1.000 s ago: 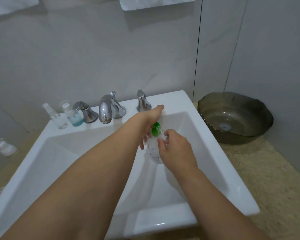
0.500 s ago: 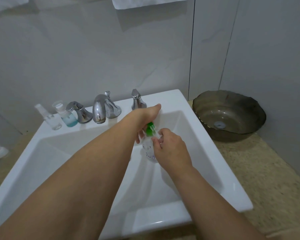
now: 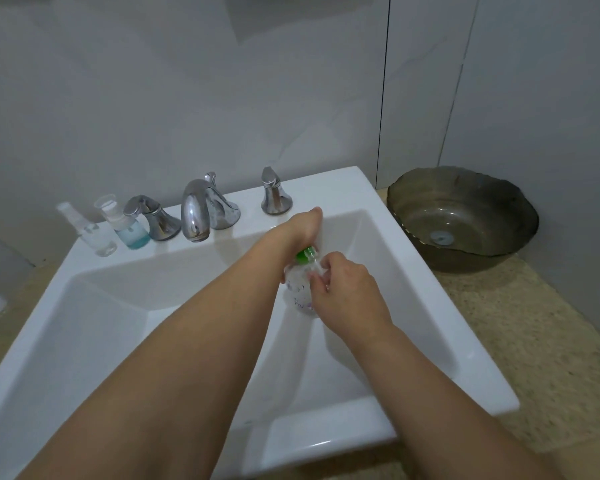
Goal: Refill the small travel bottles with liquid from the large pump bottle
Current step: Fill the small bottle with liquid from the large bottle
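Head view, the only view supplied. Both hands work over the white sink point(image 3: 378, 216), meeting at the pump bottle point(image 3: 297, 289), a pale translucent body with a green collar point(image 3: 305, 255) at its neck. The bottle's long axis runs from its base, nearer the viewer, up and away toward the taps, tilted to the right. The left hand point(image 3: 300, 230) comes over the top of the bottle from the left and covers the pump head; its fingers are curled downward, but whether they press or grip the head cannot be told. The right hand point(image 3: 340, 289) lies just beside the bottle on its right and closes round something small and clear at the neck; this grip is nearly closed. I judge that item to be a travel bottle under filling, though it is too blurred to confirm. Two further small travel bottles, a clear one point(image 3: 94, 233) and one holding blue liquid point(image 3: 129, 226), stand upright on the sink ledge, well apart to the left, nearer the left arm. A dark bowl point(image 3: 413, 202) sits on the tabletop point(image 3: 551, 341).
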The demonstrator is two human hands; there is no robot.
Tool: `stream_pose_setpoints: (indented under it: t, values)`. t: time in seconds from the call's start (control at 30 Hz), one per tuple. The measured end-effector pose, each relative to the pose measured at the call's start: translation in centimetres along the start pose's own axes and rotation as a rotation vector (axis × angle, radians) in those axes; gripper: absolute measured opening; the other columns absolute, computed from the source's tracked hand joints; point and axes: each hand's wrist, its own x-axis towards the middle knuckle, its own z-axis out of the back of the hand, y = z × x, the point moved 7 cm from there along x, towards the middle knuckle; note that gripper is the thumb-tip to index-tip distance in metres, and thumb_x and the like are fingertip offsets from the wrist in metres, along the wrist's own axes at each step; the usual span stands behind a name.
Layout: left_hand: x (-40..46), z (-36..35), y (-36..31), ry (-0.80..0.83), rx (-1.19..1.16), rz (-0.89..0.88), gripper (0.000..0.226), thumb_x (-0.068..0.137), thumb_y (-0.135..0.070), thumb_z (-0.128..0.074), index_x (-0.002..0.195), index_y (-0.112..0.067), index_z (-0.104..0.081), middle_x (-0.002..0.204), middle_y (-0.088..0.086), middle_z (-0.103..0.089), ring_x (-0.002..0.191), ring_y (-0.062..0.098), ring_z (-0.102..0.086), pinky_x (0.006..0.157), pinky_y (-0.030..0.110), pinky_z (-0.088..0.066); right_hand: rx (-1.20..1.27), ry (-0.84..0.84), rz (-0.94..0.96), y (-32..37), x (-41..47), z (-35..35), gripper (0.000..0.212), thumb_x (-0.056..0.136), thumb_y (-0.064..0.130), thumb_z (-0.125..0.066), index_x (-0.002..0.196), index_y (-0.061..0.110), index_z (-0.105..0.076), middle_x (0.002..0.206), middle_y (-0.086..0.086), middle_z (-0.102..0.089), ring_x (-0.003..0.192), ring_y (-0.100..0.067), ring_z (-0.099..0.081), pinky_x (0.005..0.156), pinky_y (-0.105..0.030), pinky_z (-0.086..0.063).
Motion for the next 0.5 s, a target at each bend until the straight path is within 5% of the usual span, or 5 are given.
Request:
stream_pose_setpoints:
  t: [0.1, 0.23, 0.37, 0.5]
  values:
    - [-0.4, 0.0, 0.3, 0.060, -0.028, 0.053, 0.073, 0.091, -0.066, -0.028, 0.124, -0.009, -0.059, 0.115, 0.014, -0.067, 0.101, 0.041, -0.062, 0.099, 0.057, -0.043, 0.014, -0.006, -0.001, 0.0, -0.2, 0.3, 0.025, 0.097, 0.031, -0.051, 0.111, 0.011, -0.055, 0.103, -0.007, -0.065, 0.093, -0.027, -0.060, 0.080, -0.039, -0.049]
    - [-1.1, 0.7, -0.6, 0.118, -0.002, 0.061, 0.071, 0.096, -0.062, -0.036, 0.130, -0.003, -0.056, 0.104, 0.019, -0.058, 0.094, 0.044, -0.057, 0.074, 0.059, -0.046, 0.045, -0.031, 0.015, 0.2, -0.1, 0.6, 0.026, 0.097, 0.031, -0.051, 0.112, 0.010, -0.055, 0.104, -0.007, -0.065, 0.095, -0.027, -0.061, 0.081, -0.040, -0.049]
    - [-1.5, 1.4, -1.2, 0.129, 0.054, 0.095, 0.075, 0.099, -0.060, -0.035, 0.131, 0.005, -0.056, 0.114, 0.028, -0.059, 0.121, 0.056, -0.050, 0.086, 0.072, -0.042, 0.057, -0.047, 0.033, 0.4, -0.2, 0.7, 0.026, 0.098, 0.031, -0.051, 0.112, 0.010, -0.054, 0.103, -0.006, -0.064, 0.095, -0.027, -0.061, 0.081, -0.040, -0.049]
    - [-1.3, 1.2, -0.9, 0.123, 0.110, 0.117, 0.075, 0.098, -0.061, -0.036, 0.136, 0.002, -0.052, 0.127, 0.027, -0.058, 0.124, 0.055, -0.051, 0.090, 0.076, -0.041, 0.058, -0.041, 0.036, 0.3, -0.2, 0.6, 0.026, 0.098, 0.032, -0.051, 0.113, 0.011, -0.054, 0.104, -0.005, -0.065, 0.095, -0.026, -0.061, 0.082, -0.039, -0.049]
